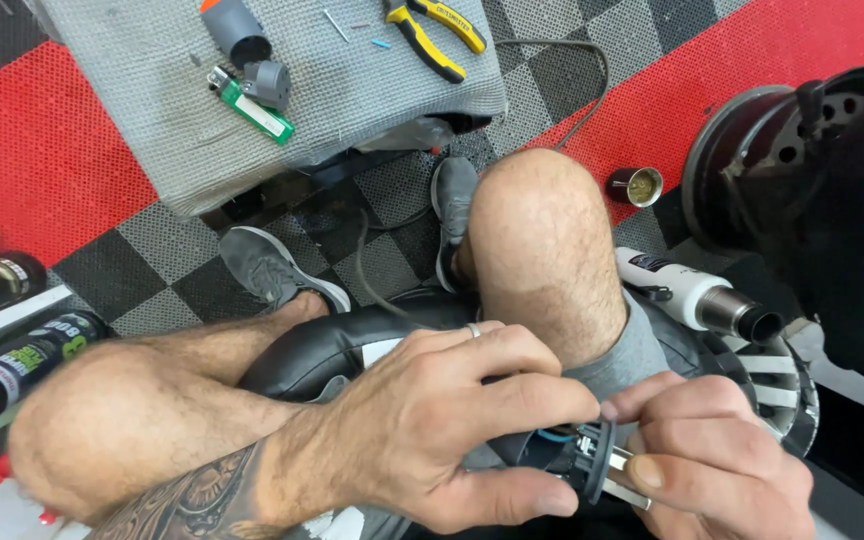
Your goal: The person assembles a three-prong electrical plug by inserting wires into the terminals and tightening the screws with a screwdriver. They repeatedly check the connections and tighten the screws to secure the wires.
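My left hand [432, 430] wraps around a dark round part held low between my knees, thumb underneath and fingers over the top. A black connector [592, 455] with a ribbed collar, thin wires and metal prongs sticks out of it. My right hand [712, 455] pinches the connector's outer end between thumb and forefinger. Both hands grip the same assembly over a black curved housing [322, 350] that rests on my lap.
A grey mat [152, 110] ahead holds yellow-handled pliers [432, 30], a green lighter [252, 105], grey plastic caps [242, 40] and small pins. A white heat gun [697, 295] lies right, beside a dark wheel rim [752, 160] and a small metal cup [637, 185]. Bottles [12, 365] stand left.
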